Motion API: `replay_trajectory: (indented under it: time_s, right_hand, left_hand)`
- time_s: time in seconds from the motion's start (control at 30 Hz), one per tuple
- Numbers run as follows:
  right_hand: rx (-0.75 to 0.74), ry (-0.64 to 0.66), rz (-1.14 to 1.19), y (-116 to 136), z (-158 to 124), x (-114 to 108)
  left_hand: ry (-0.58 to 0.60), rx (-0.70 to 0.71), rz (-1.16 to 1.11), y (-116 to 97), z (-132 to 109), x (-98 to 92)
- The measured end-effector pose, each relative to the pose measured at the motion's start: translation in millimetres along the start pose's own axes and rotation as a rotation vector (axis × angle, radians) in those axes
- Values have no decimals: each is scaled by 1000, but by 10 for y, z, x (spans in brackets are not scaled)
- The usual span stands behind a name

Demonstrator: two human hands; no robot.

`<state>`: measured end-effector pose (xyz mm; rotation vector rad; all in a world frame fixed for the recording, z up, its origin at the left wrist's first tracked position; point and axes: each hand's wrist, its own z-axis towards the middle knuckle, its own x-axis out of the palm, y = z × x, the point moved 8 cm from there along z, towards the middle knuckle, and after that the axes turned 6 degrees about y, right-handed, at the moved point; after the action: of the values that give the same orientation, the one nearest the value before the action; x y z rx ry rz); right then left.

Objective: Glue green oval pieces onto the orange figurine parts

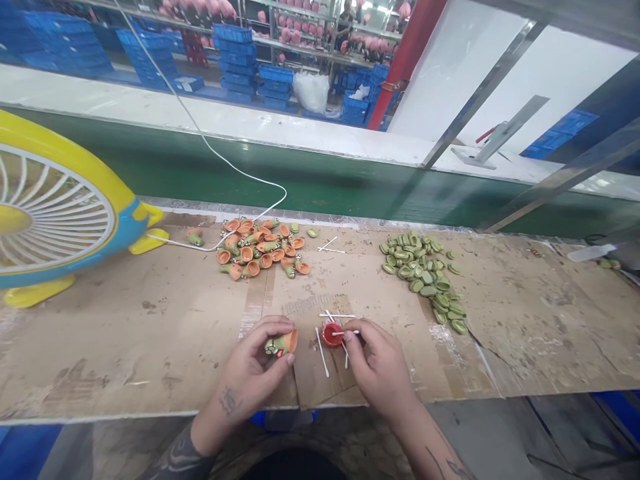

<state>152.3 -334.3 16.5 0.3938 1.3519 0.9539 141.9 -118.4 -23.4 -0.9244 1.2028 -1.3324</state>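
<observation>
The left hand (250,372) is clamped on a small green-and-orange figurine (282,343), which sits between the thumb and the curled fingers, its orange hollow end turned toward the right hand (381,363). A small red patch shows on the figurine's near side, close to the thumb.

The right hand is pinched together on a cotton swab (341,333), the thumb and forefinger gripping it near one end. Its other end lies over the mouth of a small pot of red paint (329,342), just left of the fingertips; whether the tip touches the paint I cannot tell. The pot stands between the two hands, nearer the right, on a cardboard piece (320,393) laid on the counter (175,327). A loose swab (322,353) lies between the pot and the left hand.

Beyond the left hand is a heap of similar figurines (263,247); beyond the right hand, farther right, spreads a pile of green oval pieces (425,273).
</observation>
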Motion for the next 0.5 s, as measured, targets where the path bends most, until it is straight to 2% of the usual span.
replay_trajectory:
  time_s: [0.13,0.23,0.37,0.5]
  right_hand:
    - [3,46,-43,-43,-5,53]
    - [5,-5,6,11,-16,-12]
    - [79,-44,261,96,-25,-43]
    - [130,52,427,204,15,145]
  left_hand:
    - [-54,-135,-146,140,-23,-69]
    - [-60,-233,-259,245,-58,-79]
    - [13,-229,-343,228,-58,-32]
    - [122,-196,-375,142,-38,42]
